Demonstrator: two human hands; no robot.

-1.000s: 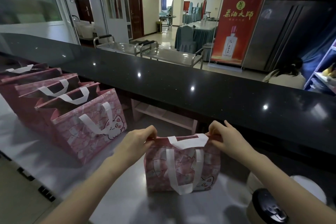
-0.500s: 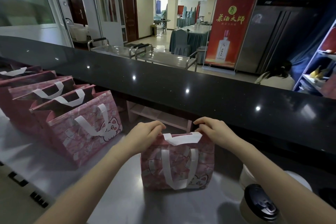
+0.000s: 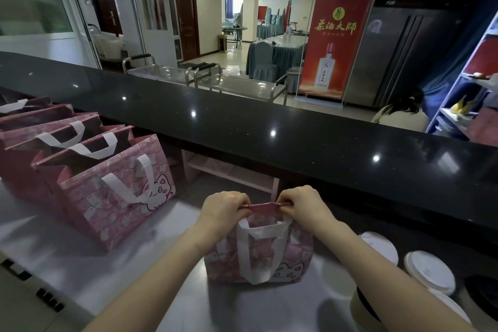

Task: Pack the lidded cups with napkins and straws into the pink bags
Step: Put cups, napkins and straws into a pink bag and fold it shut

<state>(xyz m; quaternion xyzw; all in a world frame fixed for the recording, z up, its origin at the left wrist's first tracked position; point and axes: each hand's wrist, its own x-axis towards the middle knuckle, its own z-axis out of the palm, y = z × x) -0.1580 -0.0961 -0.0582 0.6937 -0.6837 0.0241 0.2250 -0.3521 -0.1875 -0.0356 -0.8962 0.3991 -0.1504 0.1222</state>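
A small pink bag (image 3: 272, 256) with white handles and a cat print stands on the steel counter in front of me. My left hand (image 3: 225, 209) and my right hand (image 3: 303, 203) both pinch its top edge, close together, holding the mouth nearly closed. What is inside the bag is hidden. White-lidded cups (image 3: 428, 271) stand at the right, one cup (image 3: 362, 307) partly behind my right forearm. A row of larger open pink bags (image 3: 116, 191) lines the counter on the left.
A raised black stone ledge (image 3: 269, 127) runs across just behind the bag. The steel counter (image 3: 151, 248) continues left toward its near edge. Beyond the ledge are metal trolleys, a red banner and a seated person.
My two hands have moved toward each other along the bag's top, drawing its opening together. The white handle has dropped from the top onto the bag's front.
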